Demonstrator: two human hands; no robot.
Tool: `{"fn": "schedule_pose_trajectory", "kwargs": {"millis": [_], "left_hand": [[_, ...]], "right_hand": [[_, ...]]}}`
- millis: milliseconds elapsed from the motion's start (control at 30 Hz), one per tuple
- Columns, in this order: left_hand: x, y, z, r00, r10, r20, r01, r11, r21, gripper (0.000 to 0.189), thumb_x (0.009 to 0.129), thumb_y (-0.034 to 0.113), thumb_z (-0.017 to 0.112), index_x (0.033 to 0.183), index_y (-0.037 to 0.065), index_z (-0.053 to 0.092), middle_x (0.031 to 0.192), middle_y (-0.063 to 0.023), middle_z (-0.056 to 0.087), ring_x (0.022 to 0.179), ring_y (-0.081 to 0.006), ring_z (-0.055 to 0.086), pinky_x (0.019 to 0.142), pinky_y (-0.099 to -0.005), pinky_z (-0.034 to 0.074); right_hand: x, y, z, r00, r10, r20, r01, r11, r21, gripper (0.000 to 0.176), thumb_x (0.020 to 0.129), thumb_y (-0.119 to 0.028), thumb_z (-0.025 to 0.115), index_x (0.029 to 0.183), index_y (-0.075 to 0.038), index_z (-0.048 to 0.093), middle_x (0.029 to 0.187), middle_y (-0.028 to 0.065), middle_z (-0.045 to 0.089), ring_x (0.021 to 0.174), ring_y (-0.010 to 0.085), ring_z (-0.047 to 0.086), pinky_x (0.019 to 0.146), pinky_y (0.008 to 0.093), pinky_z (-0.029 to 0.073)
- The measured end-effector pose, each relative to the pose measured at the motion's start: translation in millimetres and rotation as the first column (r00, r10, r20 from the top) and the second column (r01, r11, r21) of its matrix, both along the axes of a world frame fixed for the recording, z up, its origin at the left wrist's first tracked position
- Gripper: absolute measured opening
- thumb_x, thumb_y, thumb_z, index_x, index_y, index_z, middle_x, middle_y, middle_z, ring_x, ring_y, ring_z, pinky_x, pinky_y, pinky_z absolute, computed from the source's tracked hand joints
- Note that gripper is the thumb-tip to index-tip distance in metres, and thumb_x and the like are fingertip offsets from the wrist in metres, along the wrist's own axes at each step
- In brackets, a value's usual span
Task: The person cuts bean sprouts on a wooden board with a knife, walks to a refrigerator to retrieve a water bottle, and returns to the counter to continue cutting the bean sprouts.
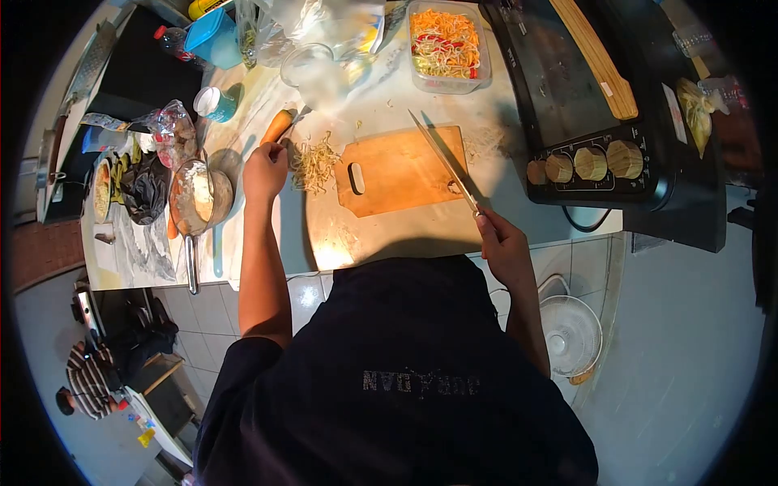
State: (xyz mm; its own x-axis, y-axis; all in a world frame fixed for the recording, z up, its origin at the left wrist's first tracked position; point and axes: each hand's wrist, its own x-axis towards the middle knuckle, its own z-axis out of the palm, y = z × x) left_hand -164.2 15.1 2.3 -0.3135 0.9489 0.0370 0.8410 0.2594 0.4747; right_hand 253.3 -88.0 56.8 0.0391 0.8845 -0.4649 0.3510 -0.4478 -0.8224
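- Head view: left hand (266, 170) clenched round the near end of a carrot (277, 125), with the tip pointing away from the grip.
- Just right of that grip: a loose pile of shreds (314, 162) on the counter (381, 101), close to the left edge of the board (401, 174).
- Just left of the same grip: a pan (198, 198), handle toward the body.
- Right hand (504, 243) closed on the handle of a knife (444, 158), with the long blade slanting up and left from the grip across the board's right side. Resting or lifted: cannot tell.
- Beyond the knife grip: a stove (600, 89) to the right and a tub (446, 40) of shredded vegetables further off.
- Likely risk: a cut finger, given a short, rounded carrot held so near its end and a blade that long.
- Also possible: the carrot rolling out of the grip off-board, shreds swept to the floor by the forearm, or the pan knocked by the left elbow.
- Less likely: the blade tip catching the tub or stove on a wide swing.
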Motion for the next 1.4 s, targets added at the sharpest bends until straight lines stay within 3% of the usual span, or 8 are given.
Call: {"fn": "schedule_pose_trajectory", "kwargs": {"millis": [133,200,333,567,867,1033,1233,1400], "left_hand": [[7,2,-1,0.995,0.000,0.104,-0.001,1.000,0.003,0.026,0.088,0.022,0.068,0.105,0.002,0.070,0.087,-0.0153,0.071,0.080,-0.0251,0.069,0.075,-0.0341,0.053],[10,7,-3,0.973,-0.160,0.165,0.146,0.985,0.093,0.026,0.087,0.020,0.069,0.107,0.004,0.070,0.094,-0.0170,0.070,0.086,-0.0298,0.069,0.078,-0.0385,0.053],[19,14,2,0.964,-0.258,0.070,0.247,0.959,0.139,0.025,0.085,0.019,0.070,0.104,0.002,0.070,0.093,-0.0178,0.067,0.083,-0.0314,0.067,0.077,-0.0394,0.052],[20,16,0,0.999,-0.039,-0.017,0.038,0.996,-0.079,0.029,0.083,0.028,0.072,0.094,0.001,0.070,0.091,-0.0176,0.069,0.082,-0.0297,0.068,0.075,-0.0376,0.052],[17,12,-13,0.997,-0.067,-0.033,0.069,0.996,0.050,0.018,0.088,0.019,0.065,0.095,0.002,0.069,0.102,-0.0206,0.063,0.094,-0.0382,0.062,0.086,-0.0437,0.050],[32,8,6,0.997,-0.058,-0.045,0.069,0.950,0.304,0.015,0.091,0.012,0.062,0.098,0.000,0.066,0.101,-0.0200,0.064,0.091,-0.0369,0.063,0.081,-0.0429,0.050],[57,0,22,0.992,-0.103,0.068,0.083,0.967,0.242,0.015,0.091,0.013,0.064,0.099,0.000,0.065,0.088,-0.0163,0.071,0.074,-0.0269,0.067,0.070,-0.0374,0.052],[65,-2,19,0.992,-0.120,0.035,0.108,0.964,0.243,0.015,0.091,0.012,0.063,0.098,0.000,0.066,0.088,-0.0177,0.071,0.073,-0.0297,0.068,0.068,-0.0388,0.052]], "right_hand": [[1,-1,-1,1.000,-0.003,-0.001,0.003,1.000,0.011,0.041,0.099,-0.035,0.059,0.125,-0.003,0.065,0.067,0.0001,0.059,0.057,0.0066,0.052,0.055,0.0250,0.043],[1,-1,-3,1.000,-0.002,-0.003,0.002,1.000,0.014,0.042,0.099,-0.035,0.060,0.125,-0.003,0.065,0.067,0.0003,0.059,0.057,0.0066,0.052,0.055,0.0250,0.043],[1,-1,-6,1.000,0.010,-0.004,-0.010,1.000,0.017,0.042,0.098,-0.036,0.060,0.125,-0.004,0.065,0.067,0.0002,0.059,0.057,0.0067,0.052,0.055,0.0253,0.044],[1,0,-2,1.000,-0.001,-0.004,0.001,1.000,-0.005,0.041,0.098,-0.036,0.060,0.125,-0.005,0.065,0.067,0.0001,0.059,0.057,0.0067,0.053,0.055,0.0253,0.044],[4,-2,-8,1.000,-0.014,-0.017,0.014,1.000,-0.001,0.041,0.098,-0.035,0.060,0.125,-0.005,0.065,0.066,-0.0009,0.057,0.056,0.0065,0.051,0.054,0.0248,0.042],[7,-3,-10,1.000,-0.010,-0.017,0.010,1.000,0.009,0.041,0.098,-0.035,0.060,0.125,-0.005,0.065,0.065,-0.0013,0.056,0.056,0.0065,0.051,0.054,0.0249,0.042],[6,-3,-8,1.000,-0.015,-0.012,0.015,1.000,0.004,0.041,0.098,-0.035,0.061,0.125,-0.005,0.065,0.065,-0.0014,0.056,0.056,0.0062,0.051,0.054,0.0248,0.042],[6,-4,-9,0.999,-0.025,-0.029,0.025,1.000,0.006,0.040,0.097,-0.034,0.061,0.126,-0.006,0.065,0.066,-0.0015,0.056,0.056,0.0062,0.051,0.054,0.0248,0.042]]}}
